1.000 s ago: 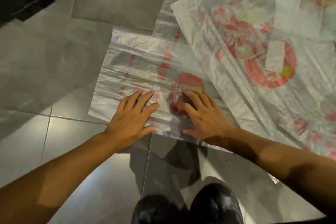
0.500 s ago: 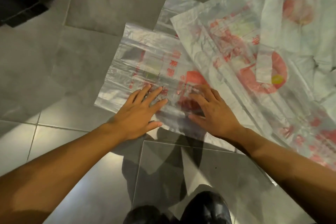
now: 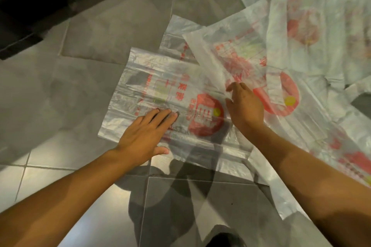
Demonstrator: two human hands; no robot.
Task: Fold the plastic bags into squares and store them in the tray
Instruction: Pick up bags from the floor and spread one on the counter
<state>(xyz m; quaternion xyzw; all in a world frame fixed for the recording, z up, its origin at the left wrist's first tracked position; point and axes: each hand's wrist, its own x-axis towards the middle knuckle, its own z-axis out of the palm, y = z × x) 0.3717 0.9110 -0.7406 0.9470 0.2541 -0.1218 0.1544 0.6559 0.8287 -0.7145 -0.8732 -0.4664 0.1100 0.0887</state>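
A clear plastic bag [image 3: 144, 84] with red print and a red circle lies flat on the grey tiled floor [image 3: 50, 106]. My left hand [image 3: 144, 134] presses flat on its near left part, fingers straight. My right hand [image 3: 244, 106] hovers at the bag's right side, fingers loosely bent, touching the edge of a second printed bag [image 3: 230, 50] that overlaps the first. No tray is in view.
Several more printed plastic bags [image 3: 313, 26] lie spread and overlapping at the right and back right. A dark piece of furniture [image 3: 30, 6] runs along the back left. My dark shoe [image 3: 222, 239] shows at the bottom edge.
My right hand has lifted off the red circle and moved right and away, to the edge of the overlapping bag. My left hand stays pressed on the bag. The camera has shifted.
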